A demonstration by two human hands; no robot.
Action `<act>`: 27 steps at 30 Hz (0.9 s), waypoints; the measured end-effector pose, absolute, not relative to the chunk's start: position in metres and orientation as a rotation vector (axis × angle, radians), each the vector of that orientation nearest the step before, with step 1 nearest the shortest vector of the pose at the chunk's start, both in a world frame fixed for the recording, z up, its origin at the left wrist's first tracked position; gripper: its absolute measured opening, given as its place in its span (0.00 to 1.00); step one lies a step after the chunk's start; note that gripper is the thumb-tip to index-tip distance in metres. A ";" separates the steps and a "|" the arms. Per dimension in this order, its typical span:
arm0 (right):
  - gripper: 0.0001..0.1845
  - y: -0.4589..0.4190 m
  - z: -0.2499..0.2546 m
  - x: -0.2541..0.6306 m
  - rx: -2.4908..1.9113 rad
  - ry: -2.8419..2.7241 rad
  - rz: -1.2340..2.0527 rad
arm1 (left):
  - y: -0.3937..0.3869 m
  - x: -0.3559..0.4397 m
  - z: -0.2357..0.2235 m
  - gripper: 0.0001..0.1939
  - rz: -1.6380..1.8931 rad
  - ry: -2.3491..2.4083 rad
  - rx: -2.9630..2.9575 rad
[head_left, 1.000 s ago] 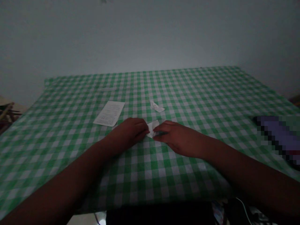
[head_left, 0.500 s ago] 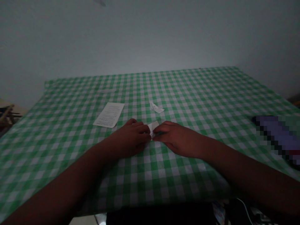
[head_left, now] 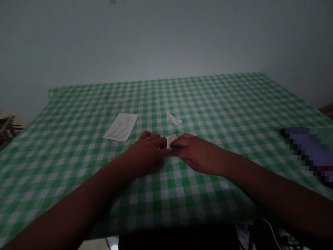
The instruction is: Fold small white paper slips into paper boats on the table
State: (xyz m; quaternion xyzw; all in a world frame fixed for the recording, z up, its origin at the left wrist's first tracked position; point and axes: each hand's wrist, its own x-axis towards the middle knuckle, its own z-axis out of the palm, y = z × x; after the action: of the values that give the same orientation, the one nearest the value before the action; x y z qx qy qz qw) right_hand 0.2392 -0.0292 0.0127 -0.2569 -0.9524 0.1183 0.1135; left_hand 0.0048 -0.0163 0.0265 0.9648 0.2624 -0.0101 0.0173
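Your left hand and right hand meet fingertip to fingertip, both pinching the small folded white paper slip against the green-and-white checked tablecloth. It looks feather-light, limp and easily torn, so grip its creased edge between your fingertips.
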 end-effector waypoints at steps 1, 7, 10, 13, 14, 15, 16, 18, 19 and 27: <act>0.18 -0.030 0.013 0.239 -0.758 -2.796 0.344 | -0.017 0.004 0.026 0.01 -0.032 0.818 2.992; 0.18 -0.032 0.015 0.240 -0.791 -2.799 0.332 | -0.017 0.000 0.029 0.02 -0.073 0.875 2.954; 0.19 -0.031 0.014 0.240 -0.782 -2.805 0.335 | -0.015 -0.002 0.033 0.04 -0.108 0.870 2.910; 0.19 -0.031 0.013 0.240 -0.772 -2.795 0.327 | -0.014 -0.004 0.039 0.04 -0.126 0.893 2.862; 0.18 -0.031 0.012 0.240 -0.770 -2.788 0.325 | -0.014 -0.004 0.041 0.04 -0.134 0.908 2.843; 0.18 -0.031 0.012 0.240 -0.766 -2.782 0.325 | -0.014 -0.005 0.042 0.05 -0.142 0.921 2.823; 0.18 -0.031 0.012 0.240 -0.763 -2.778 0.329 | -0.014 -0.006 0.044 0.04 -0.153 0.927 2.803; 0.18 -0.031 0.012 0.240 -0.759 -2.776 0.338 | -0.014 -0.006 0.047 0.04 -0.167 0.923 2.778; 0.19 -0.031 0.012 0.240 -0.757 -2.775 0.343 | -0.014 -0.007 0.048 0.03 -0.162 0.919 2.774; 0.18 -0.031 0.011 0.239 -0.756 -2.753 0.390 | -0.008 -0.003 0.031 0.04 0.129 1.044 2.719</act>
State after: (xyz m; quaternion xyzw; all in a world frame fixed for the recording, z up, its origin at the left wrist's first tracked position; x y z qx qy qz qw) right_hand 0.2394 -0.0311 0.0107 -0.2601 -0.9474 0.1341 0.1299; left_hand -0.0033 -0.0084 0.0314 0.9266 0.3559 0.0441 0.1130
